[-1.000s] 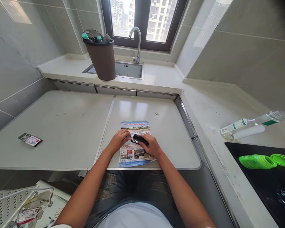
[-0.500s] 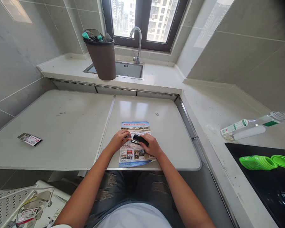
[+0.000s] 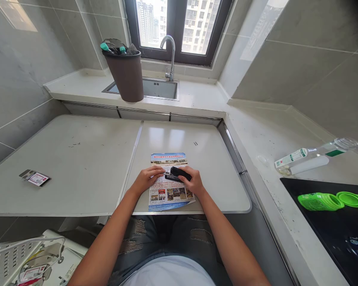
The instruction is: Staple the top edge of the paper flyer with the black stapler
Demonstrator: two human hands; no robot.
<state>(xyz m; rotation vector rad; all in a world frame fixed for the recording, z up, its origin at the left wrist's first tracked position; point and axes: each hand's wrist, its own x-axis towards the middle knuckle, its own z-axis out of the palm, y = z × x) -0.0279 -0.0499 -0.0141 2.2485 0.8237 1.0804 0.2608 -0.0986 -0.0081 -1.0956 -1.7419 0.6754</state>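
Note:
A black stapler [image 3: 180,172] is held over a printed leaflet [image 3: 167,160] on the white table. My right hand [image 3: 193,182] is closed around its rear, thumb on the near side. The stapler's top arm is lifted apart from its base, front end to the left. At that front end my left hand [image 3: 148,178] is closed, fingertips pinched by a small silvery piece [image 3: 166,173]; what exactly they grip is too small to make out. Beyond the leaflet lie small staple strips [image 3: 195,143].
A small package [image 3: 37,178] lies on the table's left part. A brown bin [image 3: 127,75] stands by the sink [image 3: 161,90]. On the right counter are a clear bottle [image 3: 316,155] and an open green container [image 3: 320,201]. A white appliance [image 3: 67,254] with cables sits below left.
The stapler's top arm and base look spread farther apart than before. My hands stay almost in place, and the whole view has shifted slightly.

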